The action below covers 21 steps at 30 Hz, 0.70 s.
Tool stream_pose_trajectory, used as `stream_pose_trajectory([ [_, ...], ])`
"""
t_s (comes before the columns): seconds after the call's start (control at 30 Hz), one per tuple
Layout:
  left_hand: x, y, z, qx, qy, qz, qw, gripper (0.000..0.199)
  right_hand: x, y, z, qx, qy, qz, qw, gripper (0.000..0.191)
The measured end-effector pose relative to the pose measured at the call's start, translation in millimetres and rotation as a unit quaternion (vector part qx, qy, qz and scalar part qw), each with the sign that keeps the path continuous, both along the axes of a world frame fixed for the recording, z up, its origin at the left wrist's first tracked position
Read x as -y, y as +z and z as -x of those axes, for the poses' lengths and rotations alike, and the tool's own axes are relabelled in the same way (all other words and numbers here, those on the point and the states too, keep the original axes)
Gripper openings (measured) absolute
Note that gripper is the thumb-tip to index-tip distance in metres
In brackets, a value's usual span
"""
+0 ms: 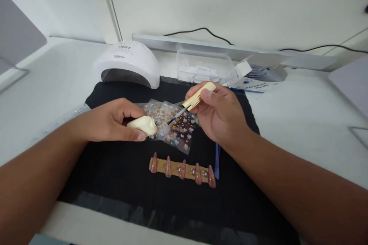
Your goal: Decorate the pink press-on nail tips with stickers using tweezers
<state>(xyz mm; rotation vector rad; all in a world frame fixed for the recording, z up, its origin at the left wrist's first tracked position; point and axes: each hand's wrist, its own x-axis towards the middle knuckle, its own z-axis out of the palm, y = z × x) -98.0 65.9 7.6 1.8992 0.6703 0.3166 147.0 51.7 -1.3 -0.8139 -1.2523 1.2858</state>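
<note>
My left hand [115, 120] is closed around a cream ribbed nail polish bottle [142, 125], tilted so its open threaded neck faces right. In my right hand [220, 113] is the gold-coloured cap [199, 96] with its brush pointing down and left; the dark bristle tip is just right of the bottle's neck, apart from it. Below both hands lie clear sticker sheets [184, 134] with small printed figures. Nearer to me, several pinkish, pointed false nails [198, 174] are mounted in a row on a tan strip [162, 165].
A black mat [120, 183] covers the middle of the white table [287, 122]. At the back stand a white nail lamp [129, 61], a clear plastic box [204, 59] with packets and an opened alcohol pad box [255, 80]. A blue stick [217, 162] lies below my right wrist.
</note>
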Motion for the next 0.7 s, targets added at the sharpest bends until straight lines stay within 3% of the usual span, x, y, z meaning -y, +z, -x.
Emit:
stream_pose_trajectory([
  [0.27,-3,-0.6,5,-0.009,0.015,0.017,1.000,0.019,12,3.4,2,0.111,0.187,0.004,0.976,0.019],
  [0.53,-3,2.0,6,0.001,0.000,0.035,0.999,0.016,11,1.3,1,0.197,0.234,-0.061,0.950,0.023],
  [0.7,-4,-0.3,8,0.004,-0.006,0.047,0.999,0.012,9,0.2,2,0.170,0.210,-0.045,0.962,0.016],
])
